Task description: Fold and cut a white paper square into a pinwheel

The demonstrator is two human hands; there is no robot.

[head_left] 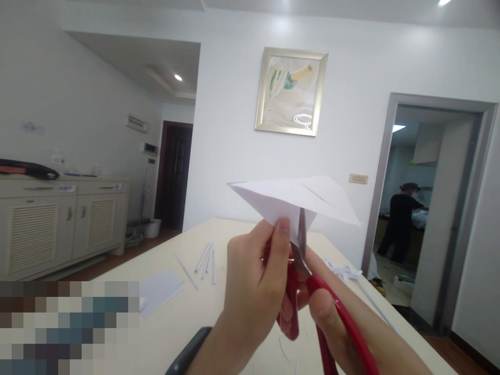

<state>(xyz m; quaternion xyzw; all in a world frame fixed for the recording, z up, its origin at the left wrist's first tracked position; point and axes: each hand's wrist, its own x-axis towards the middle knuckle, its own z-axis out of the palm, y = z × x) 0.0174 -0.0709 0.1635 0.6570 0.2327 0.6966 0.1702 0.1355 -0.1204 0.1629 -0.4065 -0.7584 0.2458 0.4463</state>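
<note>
A folded white paper (269, 200), with wing-like flaps spread to both sides, is held up above the table. My left hand (258, 265) pinches its lower edge between thumb and fingers. In my right hand (328, 312) is a pair of scissors (344, 317) with red handles. Their blades point upward and meet the paper just right of my left thumb, and the upper tip lies against its underside. How deep the blades reach into the paper I cannot tell. The fingers of my right hand are partly hidden behind the handles.
On the cream table (128, 271) lie a stack of white paper (164, 289), several thin paper sticks (207, 260) and crumpled paper strips (344, 271). A dark object (189, 351) sits at the front edge. Someone in dark clothes (402, 219) stands beyond the doorway at right.
</note>
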